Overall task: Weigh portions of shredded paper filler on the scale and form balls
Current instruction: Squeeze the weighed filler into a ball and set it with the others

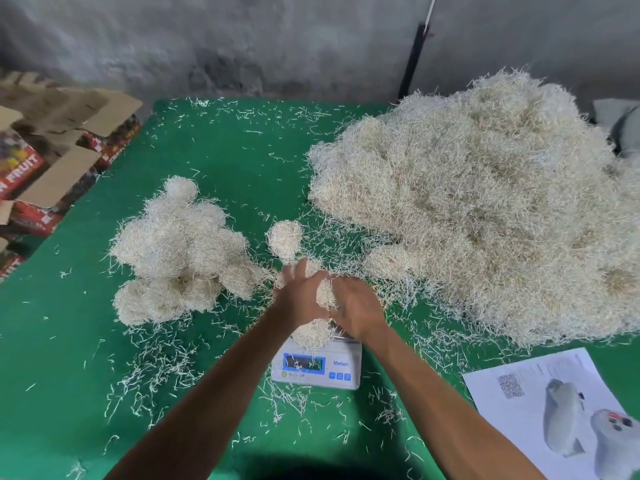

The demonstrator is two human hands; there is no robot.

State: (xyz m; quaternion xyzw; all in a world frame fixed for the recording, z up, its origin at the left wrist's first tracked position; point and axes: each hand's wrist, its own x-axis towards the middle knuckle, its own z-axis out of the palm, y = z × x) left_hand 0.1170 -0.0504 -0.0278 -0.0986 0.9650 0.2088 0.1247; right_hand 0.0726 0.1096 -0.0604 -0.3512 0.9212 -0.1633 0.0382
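A wad (325,295) of shredded paper is pressed between both hands above the scale (317,363), which stands on the green table (221,161) near the middle of its near edge. The left hand (299,294) has its fingers extended and slightly spread along the wad's left side; the right hand (356,310) has its fingers curled over the wad's right side. A second tuft (311,334) lies on the scale's platform, directly below the hands. The scale's display (304,362) is lit; the reading cannot be told. One ball (284,239) sits just beyond the hands, toward the table's middle. A heap of balls (176,251) lies toward the left edge. A large pile (485,209) of loose filler covers the far right corner and right side. Loose strands (152,372) are scattered across the surface. A printed sheet (540,386) lies at the near right corner. Cartons (45,161) stand off the left edge.
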